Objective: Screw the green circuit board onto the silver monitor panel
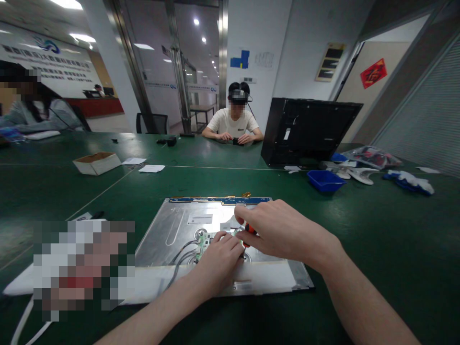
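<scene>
A flat silver metal panel [158,239] lies on the green table, with a blue circuit strip [215,201] along its far edge. Near its middle is a green circuit board [204,241] with grey cables [176,268] running from its left side. My right hand [264,225] is closed around a red and black screwdriver [249,230], whose tip points down by the board's right side. Resting over the board's near right part, my left hand [223,254] has its fingers bent close together beside the screwdriver; whatever lies under them is hidden.
A black monitor [309,132] and blue tray [325,181] stand at the back right, near gloves [409,182]. An open box [97,164] and papers [152,168] lie back left. A person [235,120] sits opposite; another person [39,105] is at the far left.
</scene>
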### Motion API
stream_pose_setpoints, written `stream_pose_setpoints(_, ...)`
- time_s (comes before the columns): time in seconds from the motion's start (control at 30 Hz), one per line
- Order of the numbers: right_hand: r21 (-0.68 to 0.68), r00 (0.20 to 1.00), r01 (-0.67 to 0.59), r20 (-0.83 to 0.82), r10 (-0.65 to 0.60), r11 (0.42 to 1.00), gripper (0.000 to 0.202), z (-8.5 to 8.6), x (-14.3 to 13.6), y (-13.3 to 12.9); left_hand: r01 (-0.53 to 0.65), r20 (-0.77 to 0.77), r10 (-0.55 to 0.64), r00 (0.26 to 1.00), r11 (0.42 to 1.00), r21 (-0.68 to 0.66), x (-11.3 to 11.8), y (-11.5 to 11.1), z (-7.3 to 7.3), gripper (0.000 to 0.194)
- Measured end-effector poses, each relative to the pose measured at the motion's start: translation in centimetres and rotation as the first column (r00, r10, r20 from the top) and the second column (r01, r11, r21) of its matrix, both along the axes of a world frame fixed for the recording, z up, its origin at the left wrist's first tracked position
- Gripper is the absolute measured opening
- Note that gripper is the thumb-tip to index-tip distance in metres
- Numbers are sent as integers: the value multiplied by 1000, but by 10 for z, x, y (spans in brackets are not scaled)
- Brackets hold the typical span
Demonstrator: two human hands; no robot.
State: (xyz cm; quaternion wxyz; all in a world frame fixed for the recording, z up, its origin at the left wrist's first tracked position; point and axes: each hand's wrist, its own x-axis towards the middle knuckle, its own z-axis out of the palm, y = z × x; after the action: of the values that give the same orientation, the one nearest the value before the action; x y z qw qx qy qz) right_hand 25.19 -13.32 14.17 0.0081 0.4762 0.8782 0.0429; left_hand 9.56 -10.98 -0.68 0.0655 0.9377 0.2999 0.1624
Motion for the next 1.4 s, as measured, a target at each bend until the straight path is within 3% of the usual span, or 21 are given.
stream_pose_setpoints(0.17, -24, 998, -57, -36, 56, 998, 16, 2, 3, -3, 1, -1, -1, 1000, 999, 41, 1, 0, -5, 15)
stream_pose_setpoints(0.33, -19, 1000, -11, -21, 11, 1000, 25, 2, -1, -1, 2, 3, -2, 1000, 999, 47, 1, 2, -7, 13)
stream_pose_setpoints(0.43, -6, 1000, 0, -9, 0, 1000, 19, 1, -1, 1, -1, 2, 1, 1000, 999, 36, 0, 1, -6, 11)
stream_pose_setpoints(0.63, -21, 997, -69, -44, 68, 997, 19, 2, 1, -2, 2, -1, -2, 1000, 999, 54, 1, 0, -8, 16)
stream_pose_setpoints(0.87, -8, 1000, 30, -8, -30, 1000, 23, 0, -2, 1, -4, 0, 4, 1000, 1000, 30, 1, 1, -5, 10)
stream_pose_setpoints(0.97, -14, 999, -21, -24, 21, 1000, 13, 0, 0, 1, 0, -8, 0, 1000, 1000, 15, 1, 1, -3, 12)
stream_pose_setpoints(1.13, -41, 989, -138, -62, 135, 990, 17, 1, 1, -2, 0, 11, 0, 1000, 1000, 24, 1, 0, -4, 18)
stream_pose_setpoints(1.3, 11, 1000, -16, -13, 16, 1000, 24, -1, -3, 1, 12, 24, -12, 1000, 1000, -12, 0, 0, 1, 13)
stream_pose_setpoints(1.4, 19, 1000, -24, -14, 24, 1000, 17, -2, -2, 2, 7, 20, -7, 1000, 1000, -21, -1, -1, 3, 15)
